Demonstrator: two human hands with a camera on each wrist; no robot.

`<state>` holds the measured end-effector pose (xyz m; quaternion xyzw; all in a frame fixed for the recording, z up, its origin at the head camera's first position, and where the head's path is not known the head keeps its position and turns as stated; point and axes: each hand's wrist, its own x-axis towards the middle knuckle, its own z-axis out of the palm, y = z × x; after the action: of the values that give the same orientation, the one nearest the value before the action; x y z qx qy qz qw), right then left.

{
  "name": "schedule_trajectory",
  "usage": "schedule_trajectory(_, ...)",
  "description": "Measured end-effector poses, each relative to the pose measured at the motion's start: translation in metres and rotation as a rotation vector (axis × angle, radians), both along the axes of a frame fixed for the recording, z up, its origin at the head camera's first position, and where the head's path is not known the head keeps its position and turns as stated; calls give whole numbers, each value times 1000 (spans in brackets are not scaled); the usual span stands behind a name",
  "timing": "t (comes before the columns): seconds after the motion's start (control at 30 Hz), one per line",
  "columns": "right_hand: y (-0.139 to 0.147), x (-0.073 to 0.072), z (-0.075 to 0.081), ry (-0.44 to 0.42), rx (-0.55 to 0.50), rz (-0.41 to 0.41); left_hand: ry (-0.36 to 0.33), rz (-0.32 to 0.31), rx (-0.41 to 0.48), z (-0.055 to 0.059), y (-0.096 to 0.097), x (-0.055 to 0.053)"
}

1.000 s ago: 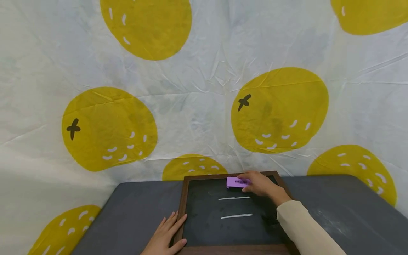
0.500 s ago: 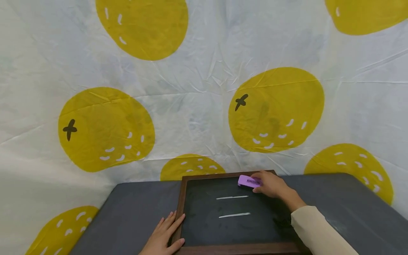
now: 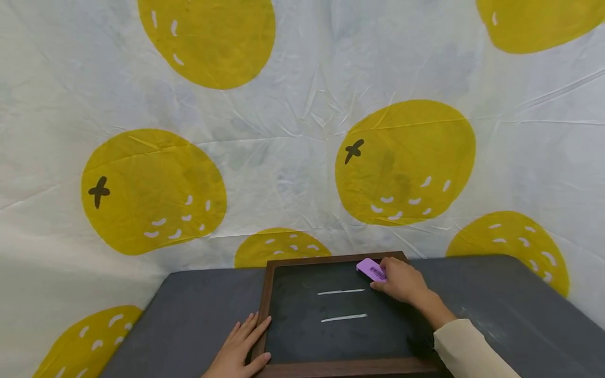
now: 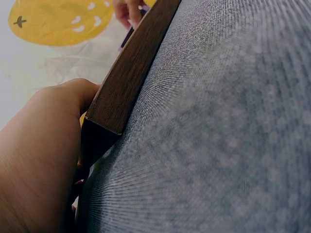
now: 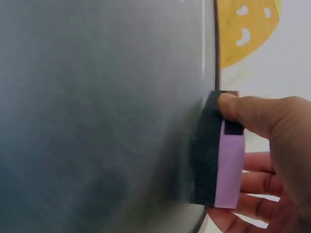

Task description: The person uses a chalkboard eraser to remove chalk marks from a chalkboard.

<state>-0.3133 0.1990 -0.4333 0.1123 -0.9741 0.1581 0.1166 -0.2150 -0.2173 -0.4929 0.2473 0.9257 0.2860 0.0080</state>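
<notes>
Just left of bottom centre, the left hand (image 3: 239, 349) lies with its fingers spread against the wooden frame (image 3: 266, 299) of a chalkboard (image 3: 302, 341). Across mid-board we find an upper white line (image 3: 341, 292) and a lower white line (image 3: 344, 318) — then, up near the board's top right corner, a purple eraser (image 3: 371, 269), tilted, gripped by the right hand (image 3: 403, 281). A cream sleeve (image 3: 472, 346) fills the lower right — grey tabletop (image 3: 524, 310) beyond.

Board (image 3: 340, 304) in all views, seemingly
</notes>
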Motion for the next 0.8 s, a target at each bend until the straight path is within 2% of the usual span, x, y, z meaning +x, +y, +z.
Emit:
schedule_trajectory(0.17,-9,6,-3,85,2,2,-14,4,10,3,1,1)
schedule_trajectory(0.3,-16,10,-4,120,15,4,-8,6,14,4,1,2)
schedule_trajectory(0.8,-37,13,-3,90,23,-8,-22,6,-1,1,1,0)
